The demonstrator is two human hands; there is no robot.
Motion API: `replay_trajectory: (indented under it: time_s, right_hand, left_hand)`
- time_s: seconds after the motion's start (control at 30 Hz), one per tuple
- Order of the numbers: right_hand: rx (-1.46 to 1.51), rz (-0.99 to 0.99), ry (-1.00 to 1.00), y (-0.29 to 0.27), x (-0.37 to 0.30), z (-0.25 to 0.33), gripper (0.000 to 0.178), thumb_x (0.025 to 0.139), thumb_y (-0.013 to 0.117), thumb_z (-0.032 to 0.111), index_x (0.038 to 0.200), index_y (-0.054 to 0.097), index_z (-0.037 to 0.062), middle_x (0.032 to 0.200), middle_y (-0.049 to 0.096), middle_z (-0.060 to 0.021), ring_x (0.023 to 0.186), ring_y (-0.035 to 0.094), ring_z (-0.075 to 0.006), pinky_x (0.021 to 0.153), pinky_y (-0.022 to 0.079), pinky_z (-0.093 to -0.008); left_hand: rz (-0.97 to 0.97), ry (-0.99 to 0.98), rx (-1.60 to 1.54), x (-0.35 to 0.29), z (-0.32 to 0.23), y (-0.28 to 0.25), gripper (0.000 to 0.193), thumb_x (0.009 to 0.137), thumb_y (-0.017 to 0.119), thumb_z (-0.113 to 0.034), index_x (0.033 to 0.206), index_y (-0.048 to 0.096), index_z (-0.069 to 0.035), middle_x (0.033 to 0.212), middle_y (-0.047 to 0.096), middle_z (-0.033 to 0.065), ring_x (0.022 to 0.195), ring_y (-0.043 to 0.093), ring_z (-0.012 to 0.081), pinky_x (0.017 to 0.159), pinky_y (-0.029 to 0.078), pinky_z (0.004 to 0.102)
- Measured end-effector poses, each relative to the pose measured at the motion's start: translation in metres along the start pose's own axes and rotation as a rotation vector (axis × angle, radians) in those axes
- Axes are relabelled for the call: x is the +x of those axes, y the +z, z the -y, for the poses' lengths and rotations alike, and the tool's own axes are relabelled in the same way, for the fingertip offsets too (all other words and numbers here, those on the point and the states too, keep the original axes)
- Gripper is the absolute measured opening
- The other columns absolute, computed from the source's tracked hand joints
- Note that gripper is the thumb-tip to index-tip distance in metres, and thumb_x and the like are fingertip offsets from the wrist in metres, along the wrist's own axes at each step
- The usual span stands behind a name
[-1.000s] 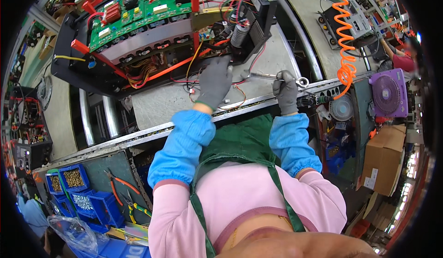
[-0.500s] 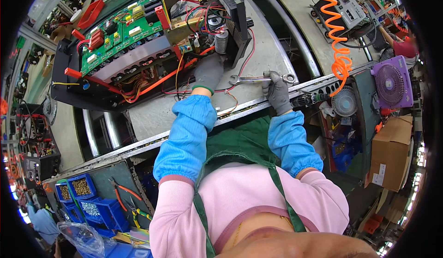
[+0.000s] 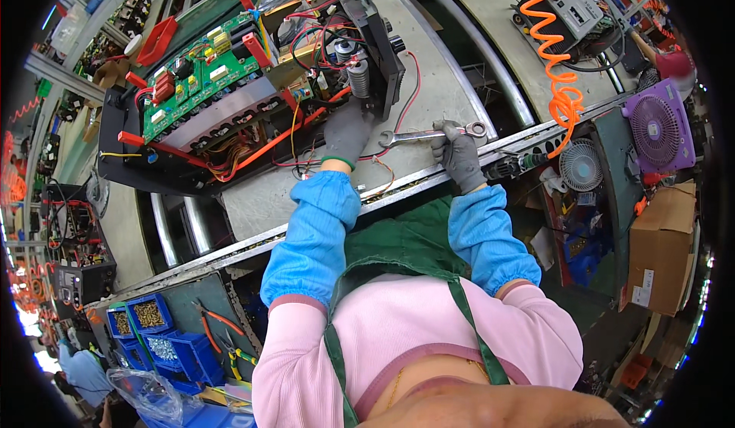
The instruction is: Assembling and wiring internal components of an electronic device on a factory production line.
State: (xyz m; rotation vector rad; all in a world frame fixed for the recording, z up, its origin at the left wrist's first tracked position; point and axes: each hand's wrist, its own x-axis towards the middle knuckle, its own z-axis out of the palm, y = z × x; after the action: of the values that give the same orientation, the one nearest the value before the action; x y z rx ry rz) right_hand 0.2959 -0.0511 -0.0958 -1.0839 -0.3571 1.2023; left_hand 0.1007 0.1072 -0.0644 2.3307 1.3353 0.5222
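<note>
An opened electrical machine with a green circuit board (image 3: 222, 68) stands on the bench in a black casing. My left hand (image 3: 348, 133), in a grey glove, reaches into its lower side beside the upright black end panel (image 3: 379, 45), just below a grey ribbed cylinder (image 3: 358, 80). The left fingers are hidden there. My right hand (image 3: 462, 160), also gloved, is closed round a combination wrench (image 3: 419, 135) near its ring end. The wrench's jaw end points left, toward my left hand, apart from the machine. Loose red wires (image 3: 413, 91) lie beside the panel.
Metal rollers (image 3: 490, 60) cross the line right of the machine. An orange coiled hose (image 3: 563, 91) hangs at right, above a power driver (image 3: 517, 165) at the bench edge. Blue bins of screws (image 3: 149, 313) and pliers (image 3: 218, 328) lie lower left. A purple fan (image 3: 654, 125) stands far right.
The view has shifted slightly. The machine's end panel appears a little farther left and nearer to me. My right hand keeps its grip on the wrench, and the left stays at the machine's lower side.
</note>
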Motion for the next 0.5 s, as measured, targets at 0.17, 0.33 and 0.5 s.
replay_trajectory:
  time_s: [0.17,0.33,0.5]
  right_hand:
    - [-0.047,-0.023,-0.041,-0.006,0.004,-0.009,0.020,0.094,0.055,0.024,0.102,0.060,0.0067,0.068,0.059,-0.0050,0.053,0.055,-0.0161,0.047,0.044,-0.0287]
    - [-0.100,-0.027,0.016,-0.002,0.002,0.002,0.025,0.096,0.051,0.024,0.108,0.059,0.0038,0.068,0.062,-0.0075,0.051,0.058,-0.0169,0.047,0.048,-0.0302]
    - [-0.144,-0.014,-0.050,0.000,0.003,-0.003,0.026,0.093,0.052,0.027,0.106,0.061,0.0063,0.070,0.060,-0.0076,0.053,0.057,-0.0159,0.048,0.048,-0.0298]
  left_hand:
    - [0.148,-0.097,-0.019,0.006,0.016,0.008,0.044,0.091,0.052,-0.038,0.124,0.054,-0.009,0.110,0.063,0.0231,0.098,0.060,0.0438,0.085,0.049,0.0492]
    - [-0.078,0.084,-0.004,0.007,0.001,0.015,0.034,0.088,0.060,-0.034,0.109,0.064,-0.008,0.097,0.067,0.0186,0.091,0.064,0.0372,0.079,0.050,0.0476]
    - [0.127,-0.083,-0.335,0.017,0.028,0.010,0.028,0.089,0.059,-0.031,0.106,0.065,-0.009,0.091,0.067,0.0192,0.088,0.065,0.0376,0.077,0.049,0.0485]
